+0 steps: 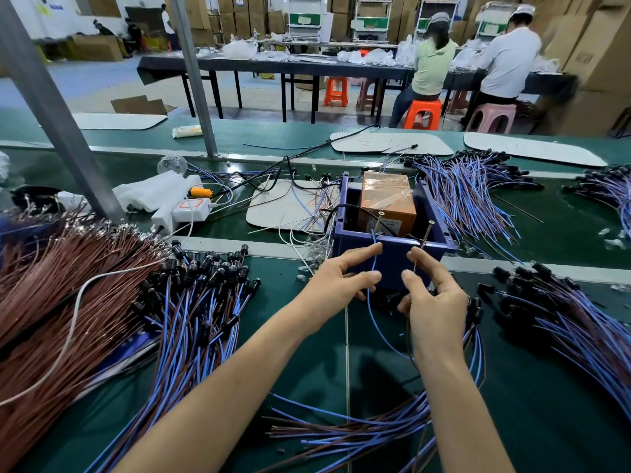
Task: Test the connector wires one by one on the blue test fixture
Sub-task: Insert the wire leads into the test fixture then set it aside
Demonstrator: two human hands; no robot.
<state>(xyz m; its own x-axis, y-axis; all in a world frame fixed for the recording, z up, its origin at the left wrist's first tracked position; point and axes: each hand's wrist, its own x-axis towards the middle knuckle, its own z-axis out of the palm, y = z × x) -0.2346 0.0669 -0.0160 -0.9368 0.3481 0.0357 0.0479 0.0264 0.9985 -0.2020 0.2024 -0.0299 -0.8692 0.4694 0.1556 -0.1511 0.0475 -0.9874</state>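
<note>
Blue wire [373, 261] pinched in left hand [336, 285] grip, brown wire [416, 265] in right hand [434, 302], before blue fixture [394, 257].

left arm [222, 387]: bare on my feed, coming in from the lower left and angled up toward the centre.
left hand [336, 285]: palm turned inward, forefinger and thumb stretched forward and a little apart, the other fingers curled under.
right arm [457, 404]: bare, rising from the bottom edge almost straight ahead.
right hand [433, 295]: facing the other one, forefinger and thumb forward and parted, lower fingers curled in.
spacing: the two sets of fingertips sit near each other, not touching.
grip: I cannot tell from here whether either one pinches anything.
</note>
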